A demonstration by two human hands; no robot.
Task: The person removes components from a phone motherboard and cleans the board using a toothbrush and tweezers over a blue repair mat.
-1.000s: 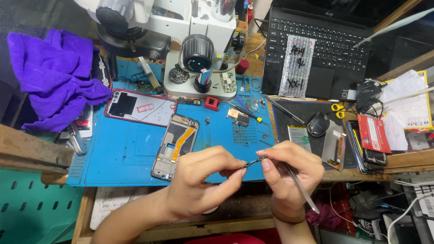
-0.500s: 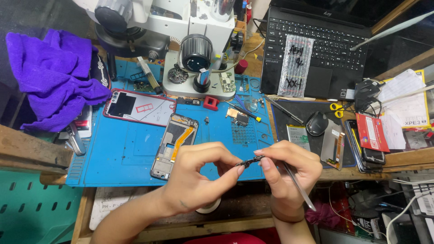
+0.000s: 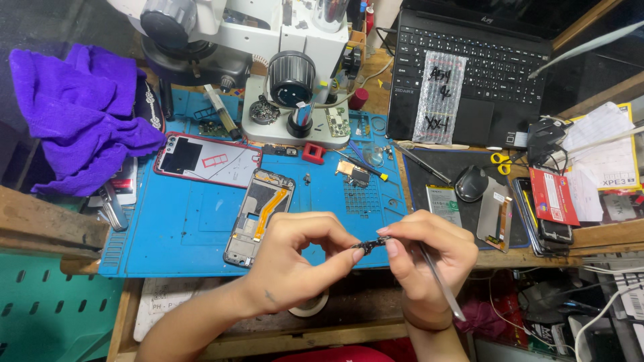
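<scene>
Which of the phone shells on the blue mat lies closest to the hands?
The opened dark phone frame with the orange flex cable, just beside the left hand; the red-edged back cover lies farther up the mat.

A blue work mat (image 3: 181, 228) covers the bench, carrying an opened phone frame (image 3: 258, 208) and a red-edged back cover (image 3: 206, 159). A purple cloth (image 3: 74, 114) lies left; a microscope (image 3: 282, 74), a laptop (image 3: 483, 60) and a mouse (image 3: 471, 183) sit behind

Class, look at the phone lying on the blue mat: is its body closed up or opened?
Opened. The phone frame lies with its insides exposed, an orange flex cable showing, and the red-rimmed back cover lies separately beside it.
</scene>
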